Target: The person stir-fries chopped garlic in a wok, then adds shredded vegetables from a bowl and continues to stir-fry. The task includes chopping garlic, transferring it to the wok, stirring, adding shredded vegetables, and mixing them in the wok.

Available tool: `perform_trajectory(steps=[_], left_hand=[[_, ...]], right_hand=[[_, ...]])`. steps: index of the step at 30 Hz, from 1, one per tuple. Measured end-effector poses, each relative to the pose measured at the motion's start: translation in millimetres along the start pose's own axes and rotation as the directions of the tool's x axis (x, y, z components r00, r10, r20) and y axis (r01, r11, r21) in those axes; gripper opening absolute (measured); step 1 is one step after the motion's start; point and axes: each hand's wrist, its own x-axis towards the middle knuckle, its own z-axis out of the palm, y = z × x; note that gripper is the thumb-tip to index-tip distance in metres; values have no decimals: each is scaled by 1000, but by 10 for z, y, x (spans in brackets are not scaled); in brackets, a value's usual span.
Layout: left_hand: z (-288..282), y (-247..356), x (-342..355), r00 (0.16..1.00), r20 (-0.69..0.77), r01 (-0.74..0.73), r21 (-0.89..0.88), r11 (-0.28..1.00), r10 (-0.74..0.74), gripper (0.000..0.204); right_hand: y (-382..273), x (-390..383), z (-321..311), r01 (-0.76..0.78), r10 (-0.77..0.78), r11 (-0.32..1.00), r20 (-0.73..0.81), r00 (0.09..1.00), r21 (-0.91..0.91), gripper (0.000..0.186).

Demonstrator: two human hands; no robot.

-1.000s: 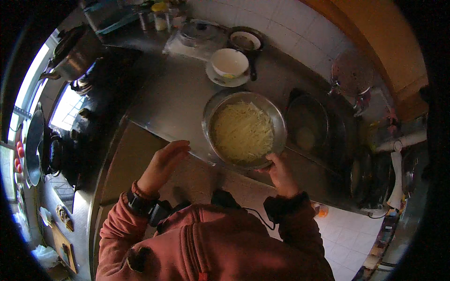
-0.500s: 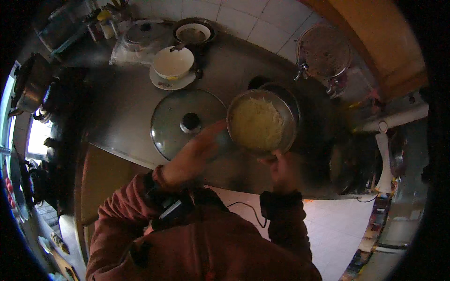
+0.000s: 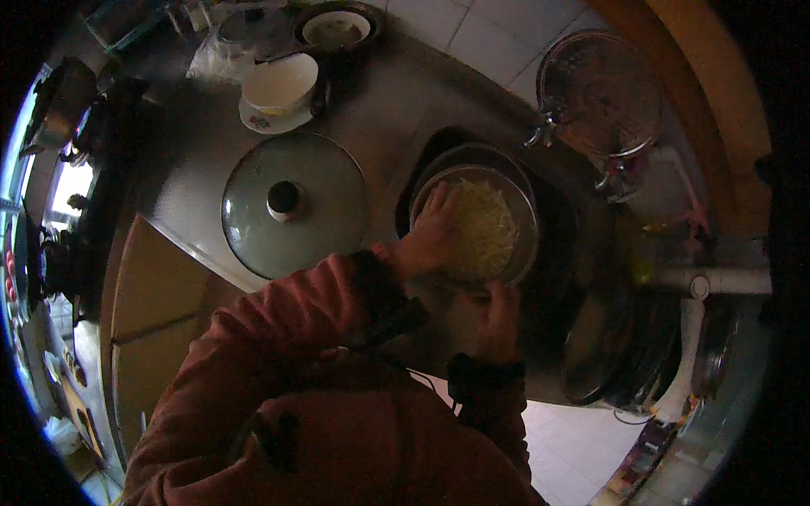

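My left hand [image 3: 426,236] reaches over the left side of a steel bowl [image 3: 527,219], fingers lying on pale shredded food [image 3: 491,226] with nothing visibly gripped. My right hand [image 3: 498,316] holds the bowl's near rim. The bowl is over a dark sink basin [image 3: 557,253], with another rounded metal rim showing behind it. A glass lid [image 3: 257,228] with a black knob lies on the counter to the left of the bowl.
A white bowl [image 3: 278,80] on a plate and a second bowl [image 3: 337,29] stand at the back. A pot [image 3: 59,105] is on the stove at left. A tap [image 3: 544,135] and a round metal item [image 3: 599,88] are at the back right.
The bowl has moved right, over the sink, uncovering the glass lid. My left hand has moved right and forward from the counter edge into the bowl. My right hand still holds the rim.
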Motion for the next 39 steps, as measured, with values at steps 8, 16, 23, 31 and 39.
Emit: perform_trajectory(steps=[8,16,23,31,39], left_hand=[[182,49,137,911,36,360,417,835,-411,84],[241,-146,123,967,41,222,358,907,-252,89],[186,5,174,931,212,134,560,818,-298,72],[199,135,197,919,171,269,388,882,-356,71],[336,-144,153,990,100,-135,442,887,101,73]], right_hand=[[94,64,19,-301,357,773,9,934,558,29],[146,124,21,-189,190,981,-30,981,42,32],[27,254,49,-497,668,551,3,745,670,28],[52,267,48,-309,426,796,-119,897,520,31],[-58,312,-50,-354,511,726,-117,852,589,42]])
